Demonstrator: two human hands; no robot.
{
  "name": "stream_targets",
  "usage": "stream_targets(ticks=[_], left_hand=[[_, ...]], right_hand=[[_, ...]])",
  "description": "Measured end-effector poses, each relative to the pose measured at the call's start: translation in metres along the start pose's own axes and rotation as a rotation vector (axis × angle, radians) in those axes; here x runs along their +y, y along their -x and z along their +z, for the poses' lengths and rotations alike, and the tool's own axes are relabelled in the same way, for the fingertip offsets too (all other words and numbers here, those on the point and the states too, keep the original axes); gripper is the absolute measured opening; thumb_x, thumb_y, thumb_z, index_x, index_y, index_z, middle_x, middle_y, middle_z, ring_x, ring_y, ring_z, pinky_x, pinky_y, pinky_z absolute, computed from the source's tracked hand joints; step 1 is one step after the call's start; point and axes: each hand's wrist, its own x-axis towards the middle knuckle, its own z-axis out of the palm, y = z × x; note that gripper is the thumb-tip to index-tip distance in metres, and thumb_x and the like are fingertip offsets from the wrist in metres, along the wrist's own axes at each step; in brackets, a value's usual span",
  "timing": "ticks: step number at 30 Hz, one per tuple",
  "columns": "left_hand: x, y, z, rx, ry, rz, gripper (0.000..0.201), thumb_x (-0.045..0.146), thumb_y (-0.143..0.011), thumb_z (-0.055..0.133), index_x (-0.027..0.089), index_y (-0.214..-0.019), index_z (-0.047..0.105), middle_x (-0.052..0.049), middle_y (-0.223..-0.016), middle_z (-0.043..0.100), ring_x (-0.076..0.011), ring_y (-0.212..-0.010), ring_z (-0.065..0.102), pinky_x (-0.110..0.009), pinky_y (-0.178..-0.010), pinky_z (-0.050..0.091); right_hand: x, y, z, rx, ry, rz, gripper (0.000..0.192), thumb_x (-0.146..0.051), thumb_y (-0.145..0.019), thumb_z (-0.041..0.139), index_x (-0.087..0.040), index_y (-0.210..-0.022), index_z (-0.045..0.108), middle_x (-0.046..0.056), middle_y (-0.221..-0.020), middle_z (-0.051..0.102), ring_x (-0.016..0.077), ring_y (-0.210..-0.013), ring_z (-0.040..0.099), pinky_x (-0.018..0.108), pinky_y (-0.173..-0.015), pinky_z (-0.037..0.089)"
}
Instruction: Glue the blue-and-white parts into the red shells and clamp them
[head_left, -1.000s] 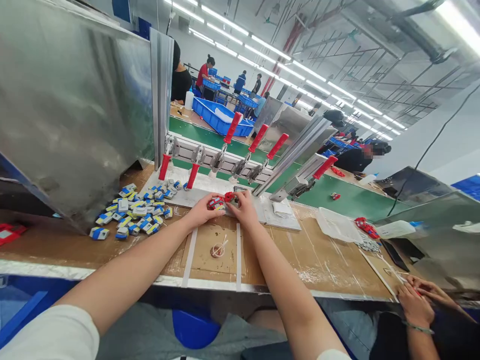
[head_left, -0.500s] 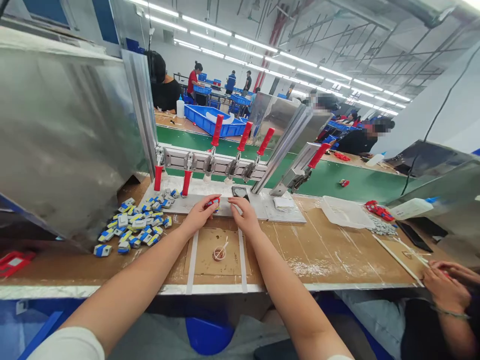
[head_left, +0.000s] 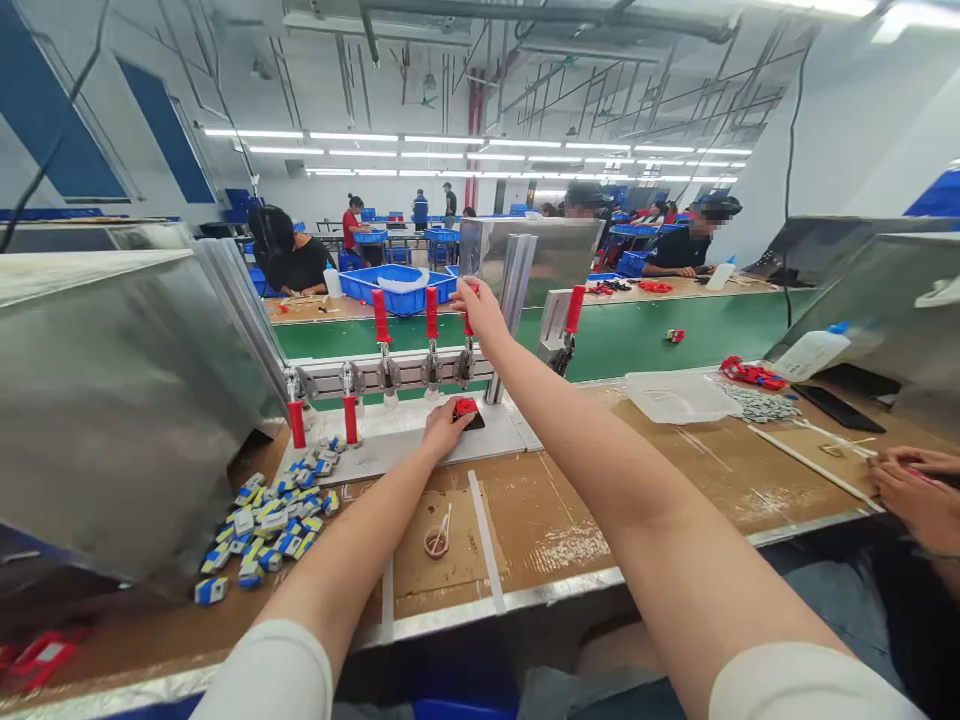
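Observation:
My left hand [head_left: 444, 430] has its fingers closed on a small red plastic part [head_left: 466, 406], which lies on a black pad [head_left: 474, 421] on the white fixture base. Above it, my right hand [head_left: 481, 312] grips the upright red handle of a toggle clamp [head_left: 468, 324], the one nearest the metal post. That clamp's lower tip stands over the red part, with a gap between them. Several more toggle clamps [head_left: 382, 318] with red handles line the rail to the left; two of those handles hang down. The fingers of my left hand partly hide the red part.
Several small blue, yellow and grey blocks [head_left: 274, 525] lie heaped on the left. A little cup with a stick [head_left: 436, 541] sits in front. To the right are a clear plastic tray [head_left: 679, 398] and a white bottle [head_left: 812, 352]. A co-worker's hands [head_left: 915, 495] work at far right.
My left hand has brought the red part onto the black pad. My right hand has risen from the fixture base to the clamp handle. The camera view has levelled and shifted.

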Motion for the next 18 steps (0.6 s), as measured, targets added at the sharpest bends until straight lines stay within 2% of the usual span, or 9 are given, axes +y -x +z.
stream_targets(ticks=[2,4,7,9,12,18], left_hand=[[-0.005,-0.01,0.004,0.0,-0.003,0.0,0.045,0.038,-0.095,0.066,0.021,-0.137,0.063,-0.014,-0.129,0.073,-0.031,-0.122,0.062,-0.043,-0.109,0.045],[-0.01,-0.02,0.007,-0.007,0.006,0.004,0.049,0.038,-0.097,0.064,0.018,-0.141,0.059,-0.016,-0.137,0.07,-0.0303,-0.125,0.061,-0.041,-0.109,0.045],[-0.017,-0.029,0.01,-0.024,0.02,0.01,0.051,0.039,-0.098,0.065,0.017,-0.143,0.057,-0.016,-0.139,0.069,-0.0297,-0.125,0.062,-0.04,-0.109,0.046],[-0.019,-0.031,0.011,-0.032,0.027,0.009,0.051,0.04,-0.099,0.064,0.018,-0.144,0.056,-0.015,-0.137,0.07,-0.0294,-0.124,0.064,-0.04,-0.108,0.047],[-0.02,-0.029,0.011,-0.033,0.03,0.012,0.049,0.041,-0.101,0.06,0.019,-0.145,0.054,-0.014,-0.138,0.07,-0.029,-0.125,0.064,-0.039,-0.109,0.047],[-0.015,-0.025,0.008,-0.045,-0.01,0.012,0.045,0.044,-0.101,0.059,0.022,-0.141,0.057,-0.012,-0.139,0.069,-0.0307,-0.129,0.064,-0.041,-0.11,0.047]], right_hand=[[-0.009,-0.001,0.003,0.021,-0.118,0.148,0.066,-0.086,-0.093,0.045,-0.024,-0.106,0.063,0.0,-0.08,0.064,0.0135,-0.067,0.061,0.026,-0.059,0.051],[-0.017,0.013,0.002,0.043,-0.192,0.19,0.07,-0.092,-0.09,0.039,-0.024,-0.09,0.059,-0.003,-0.071,0.054,0.0118,-0.058,0.053,0.025,-0.053,0.045],[-0.024,0.046,-0.005,0.043,-0.196,0.093,0.068,-0.09,-0.092,0.036,-0.025,-0.075,0.049,-0.002,-0.067,0.047,0.0136,-0.062,0.053,0.027,-0.059,0.048],[-0.026,0.067,-0.011,0.031,-0.181,0.017,0.062,-0.083,-0.095,0.045,-0.025,-0.072,0.044,-0.001,-0.069,0.047,0.0153,-0.068,0.055,0.029,-0.067,0.051],[-0.022,0.092,-0.019,0.018,-0.17,-0.078,0.052,-0.069,-0.094,0.061,-0.025,-0.072,0.044,-0.001,-0.071,0.046,0.0157,-0.07,0.052,0.032,-0.075,0.053],[-0.001,0.133,-0.025,0.01,-0.058,-0.288,0.044,-0.05,-0.097,0.065,-0.023,-0.067,0.047,-0.002,-0.07,0.048,0.015,-0.07,0.049,0.042,-0.101,0.054]])
